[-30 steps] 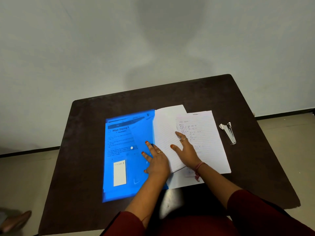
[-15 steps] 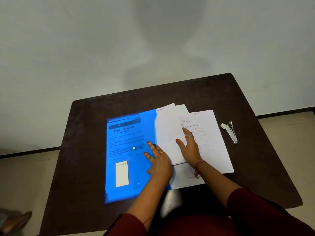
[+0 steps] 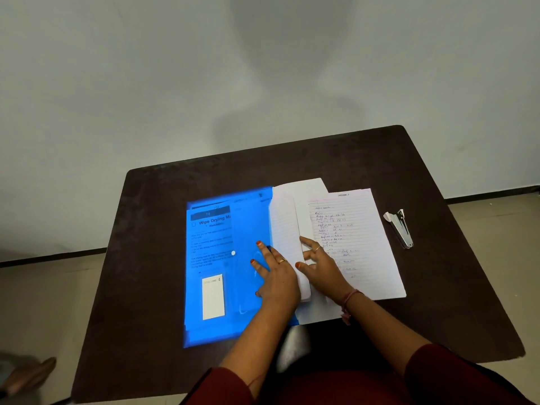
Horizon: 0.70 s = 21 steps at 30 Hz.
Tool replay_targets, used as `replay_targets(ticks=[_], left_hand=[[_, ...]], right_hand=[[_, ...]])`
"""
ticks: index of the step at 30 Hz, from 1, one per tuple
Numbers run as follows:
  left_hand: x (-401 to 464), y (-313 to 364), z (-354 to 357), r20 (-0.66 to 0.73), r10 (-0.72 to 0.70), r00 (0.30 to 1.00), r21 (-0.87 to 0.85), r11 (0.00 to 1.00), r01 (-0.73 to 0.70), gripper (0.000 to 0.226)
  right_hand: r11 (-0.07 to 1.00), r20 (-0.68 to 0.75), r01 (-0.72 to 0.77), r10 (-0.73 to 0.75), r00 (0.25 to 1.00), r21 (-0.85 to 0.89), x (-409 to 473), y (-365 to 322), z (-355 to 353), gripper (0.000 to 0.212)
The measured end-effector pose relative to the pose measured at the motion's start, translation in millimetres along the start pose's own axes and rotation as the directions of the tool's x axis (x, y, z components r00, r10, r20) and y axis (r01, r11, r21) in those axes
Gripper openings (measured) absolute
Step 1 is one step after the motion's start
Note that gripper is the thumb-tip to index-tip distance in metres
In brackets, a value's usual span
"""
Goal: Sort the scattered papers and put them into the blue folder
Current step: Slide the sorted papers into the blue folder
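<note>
A translucent blue folder point(image 3: 216, 258) lies flat on the dark table, with a printed sheet and a small white card showing through it. My left hand point(image 3: 277, 276) presses flat on the folder's right part, fingers spread. A lined white sheet point(image 3: 285, 229) curls up at the folder's right edge. My right hand point(image 3: 320, 261) pinches that sheet's edge between thumb and fingers. To the right lies a handwritten lined page point(image 3: 359, 238), flat on the table, with another white sheet under my wrist.
A metal stapler point(image 3: 400, 228) lies on the table point(image 3: 152, 258) to the right of the papers. A pale wall stands just behind the table's far edge. A foot point(image 3: 29, 375) shows on the floor at the lower left.
The lined sheet, flatter half a second ago, now curls upward and leftward over the folder's edge under my right hand. My left hand stays pressed on the folder.
</note>
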<state>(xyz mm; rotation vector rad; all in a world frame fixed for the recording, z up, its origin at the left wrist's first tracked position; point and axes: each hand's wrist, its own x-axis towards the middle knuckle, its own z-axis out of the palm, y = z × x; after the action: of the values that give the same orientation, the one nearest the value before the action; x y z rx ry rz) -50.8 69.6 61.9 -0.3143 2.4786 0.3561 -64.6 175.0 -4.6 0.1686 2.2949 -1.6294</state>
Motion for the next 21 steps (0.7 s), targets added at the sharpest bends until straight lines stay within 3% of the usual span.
replay_targets(ticks=[4,12,21], left_hand=[[-2.2,-3.0,-1.2,-0.009,0.025,1.000,-0.018,1.000,-0.025,0.083],[-4.4,-8.3,-2.9,-0.040,0.056,0.998,-0.041,0.997,-0.058,0.075],[-9.2,-10.8,-5.6,-0.071,0.088,0.994,-0.004,0.996,-0.088,0.078]], right_hand=[[1.000,0.068,-0.008,0.006,0.998,0.026,-3.4,-0.9,10.9,0.058],[0.997,0.190,-0.029,0.014,0.982,0.074,9.4,-26.5,30.5,0.040],[0.997,0.230,-0.047,0.058,0.971,-0.053,26.0,-26.8,38.6,0.037]])
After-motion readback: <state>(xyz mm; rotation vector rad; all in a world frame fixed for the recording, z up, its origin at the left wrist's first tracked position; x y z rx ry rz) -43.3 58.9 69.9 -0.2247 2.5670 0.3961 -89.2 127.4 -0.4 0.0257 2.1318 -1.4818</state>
